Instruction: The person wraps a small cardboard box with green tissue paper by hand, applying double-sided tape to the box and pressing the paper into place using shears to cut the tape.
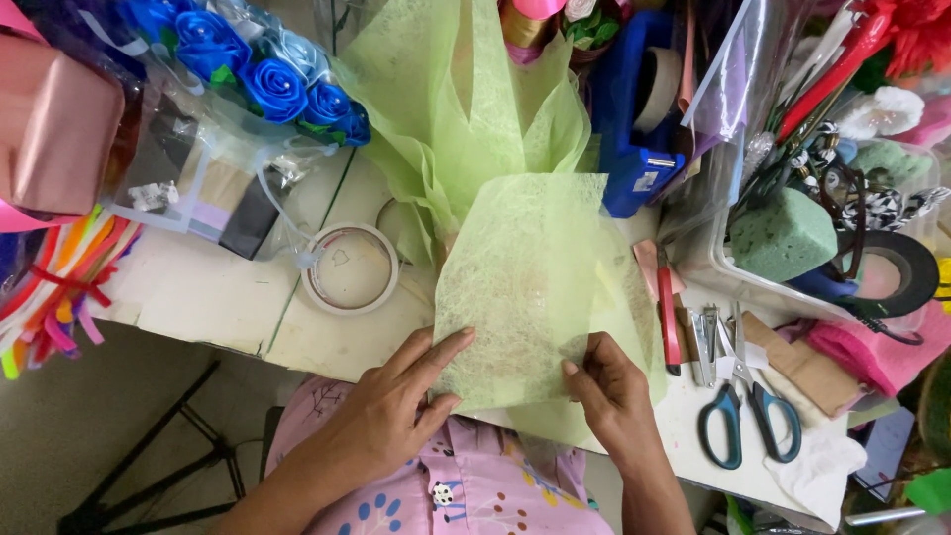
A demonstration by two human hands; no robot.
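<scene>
Both hands work on a sheet of light green mesh wrapping paper lying at the near edge of the white desk. The left hand rests flat on the sheet's near left corner, its fingers stretched out and spread, pressing rather than gripping. The right hand pinches the near right edge, thumb and fingers closed on the paper. The sheet's far end meets a bunched green wrap standing further back. Left of the sheet lies a roll of clear tape; beyond it, blue ribbon roses in plastic. To the right are a red-handled cutter, a metal nail clipper and blue-handled scissors. Far right, a clear tub holds green floral foam, with a black tape roll beside it. A blue tape dispenser stands behind the sheet.
</scene>
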